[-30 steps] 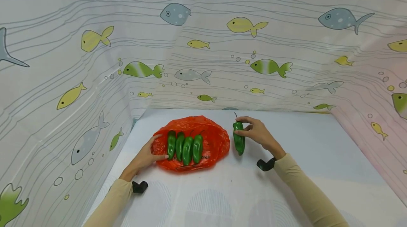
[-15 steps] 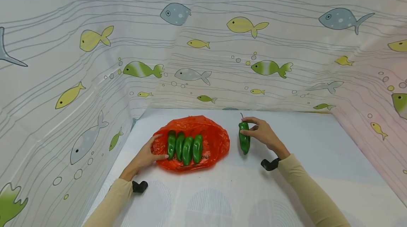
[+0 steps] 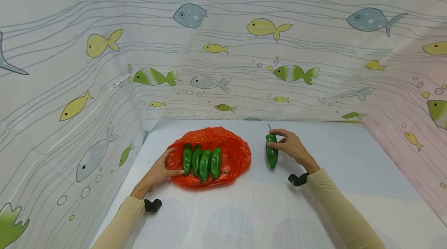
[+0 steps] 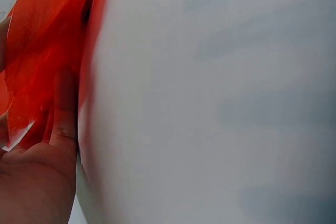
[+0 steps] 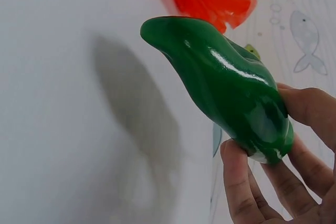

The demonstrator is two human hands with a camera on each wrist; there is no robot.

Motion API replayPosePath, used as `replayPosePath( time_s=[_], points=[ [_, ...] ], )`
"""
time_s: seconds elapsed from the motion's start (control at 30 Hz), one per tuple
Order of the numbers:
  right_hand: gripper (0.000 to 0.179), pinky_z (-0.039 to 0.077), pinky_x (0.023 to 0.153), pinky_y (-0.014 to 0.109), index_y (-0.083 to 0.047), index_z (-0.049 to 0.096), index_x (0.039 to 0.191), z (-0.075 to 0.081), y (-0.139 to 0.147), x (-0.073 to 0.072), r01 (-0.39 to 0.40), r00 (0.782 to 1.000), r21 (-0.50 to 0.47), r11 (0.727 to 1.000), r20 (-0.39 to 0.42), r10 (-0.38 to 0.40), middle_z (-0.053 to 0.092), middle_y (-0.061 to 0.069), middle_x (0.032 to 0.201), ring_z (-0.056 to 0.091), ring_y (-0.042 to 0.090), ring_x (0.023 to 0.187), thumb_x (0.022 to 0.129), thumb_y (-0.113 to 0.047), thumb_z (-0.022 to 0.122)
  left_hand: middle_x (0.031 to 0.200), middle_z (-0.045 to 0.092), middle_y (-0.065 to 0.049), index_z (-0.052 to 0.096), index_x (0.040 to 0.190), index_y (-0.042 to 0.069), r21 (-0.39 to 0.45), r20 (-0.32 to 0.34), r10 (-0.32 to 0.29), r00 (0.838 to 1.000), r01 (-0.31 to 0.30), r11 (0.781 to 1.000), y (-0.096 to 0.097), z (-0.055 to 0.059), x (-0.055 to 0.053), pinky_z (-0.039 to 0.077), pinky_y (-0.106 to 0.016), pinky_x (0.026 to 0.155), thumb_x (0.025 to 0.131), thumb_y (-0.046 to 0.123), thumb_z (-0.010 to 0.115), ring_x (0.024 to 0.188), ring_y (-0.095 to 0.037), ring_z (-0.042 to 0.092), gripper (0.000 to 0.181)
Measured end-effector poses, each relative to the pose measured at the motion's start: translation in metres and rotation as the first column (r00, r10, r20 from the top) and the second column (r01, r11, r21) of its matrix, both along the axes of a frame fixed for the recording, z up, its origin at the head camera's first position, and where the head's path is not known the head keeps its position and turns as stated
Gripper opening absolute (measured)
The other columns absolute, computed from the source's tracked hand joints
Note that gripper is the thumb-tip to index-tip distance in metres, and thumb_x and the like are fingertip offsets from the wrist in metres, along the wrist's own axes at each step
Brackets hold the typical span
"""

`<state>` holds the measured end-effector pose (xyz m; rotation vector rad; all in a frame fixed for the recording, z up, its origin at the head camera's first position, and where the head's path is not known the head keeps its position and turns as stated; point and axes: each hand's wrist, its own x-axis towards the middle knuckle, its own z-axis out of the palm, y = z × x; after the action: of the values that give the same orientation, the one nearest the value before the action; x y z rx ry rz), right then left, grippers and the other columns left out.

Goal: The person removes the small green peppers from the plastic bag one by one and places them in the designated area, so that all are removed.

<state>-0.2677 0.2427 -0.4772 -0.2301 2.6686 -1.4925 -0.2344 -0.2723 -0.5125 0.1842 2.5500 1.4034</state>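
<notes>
A shiny long green pepper (image 3: 271, 152) is pinched near its stem end by my right hand (image 3: 293, 146). In the right wrist view the pepper (image 5: 220, 77) is raised off the table, its shadow falling beside it, and thumb and fingers hold its thick end. To the left lies a crinkled red plastic bag (image 3: 237, 152) with several green peppers (image 3: 205, 165) side by side on it. My left hand (image 3: 158, 171) holds the bag's left side, thumb beside the leftmost pepper's lower end. In the left wrist view the thumb (image 4: 64, 103) lies against the red plastic; other fingers are partly hidden.
The white table (image 3: 223, 210) has faint printed arches near the front. A fish-print sheet (image 3: 223, 63) rises as walls at the back and both sides. A black wrist camera mount (image 3: 297, 180) juts from the right wrist, another mount (image 3: 153, 205) from the left.
My right hand has moved to the right with the green pepper, farther from the red bag. The left hand and the peppers on the bag have stayed in place.
</notes>
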Motion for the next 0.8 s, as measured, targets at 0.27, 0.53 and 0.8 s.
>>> replayPosePath(
  time_s=[0.27,0.53,0.8],
  points=[
    [0.063,0.055,0.083,0.039,-0.011,0.056,0.145,-0.008,0.004,-0.002,0.025,0.999,0.021,0.999,0.037,-0.026,0.055,0.01,0.148,0.061,0.032,0.112,0.091,-0.032,0.08,0.16,0.03,-0.022,0.027,0.16,0.019,0.012,0.004,-0.002,1.0,0.002,1.0,-0.002,-0.005,-0.001,0.028,-0.069,0.114,0.083,0.031,0.087,0.144,-0.045,0.031,0.099],
    [0.063,0.055,0.087,0.048,-0.011,0.056,0.146,-0.013,0.008,-0.005,0.039,0.997,0.019,0.999,0.059,-0.04,0.054,0.011,0.149,0.06,0.033,0.113,0.092,-0.032,0.08,0.161,0.029,-0.02,0.028,0.159,0.021,0.004,0.008,0.005,1.0,-0.005,1.0,-0.003,-0.006,-0.004,0.027,-0.069,0.114,0.083,0.034,0.087,0.145,-0.044,0.03,0.098],
    [0.064,0.054,0.081,0.038,-0.011,0.055,0.147,-0.019,0.01,-0.01,0.041,0.996,0.04,0.998,0.075,-0.044,0.054,0.011,0.149,0.059,0.032,0.113,0.092,-0.035,0.079,0.161,0.029,-0.021,0.027,0.16,0.021,0.0,0.012,0.003,1.0,-0.003,1.0,-0.005,-0.005,-0.004,0.028,-0.069,0.114,0.082,0.036,0.087,0.145,-0.045,0.03,0.1]
  ],
)
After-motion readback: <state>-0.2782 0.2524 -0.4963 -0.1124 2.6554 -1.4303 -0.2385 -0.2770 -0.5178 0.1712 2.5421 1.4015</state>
